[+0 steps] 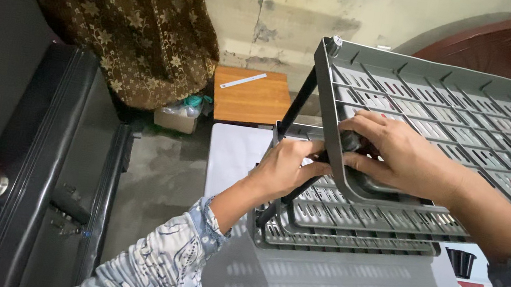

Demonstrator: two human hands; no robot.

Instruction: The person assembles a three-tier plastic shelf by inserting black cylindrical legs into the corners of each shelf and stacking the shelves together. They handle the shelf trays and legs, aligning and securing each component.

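Here the left hand [286, 165] closes around a black pole [295, 184] at centre frame — the right hand [401, 160] grips the grey slatted shelf [474, 122] just above it.

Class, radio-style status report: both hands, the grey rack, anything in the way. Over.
Left hand gripping black pole. Right hand clamped on corner of tilted grey shelf. Second shelf lies beneath. Nothing blocking.

Dim, soft indoor light; sharp, edges slightly warped.
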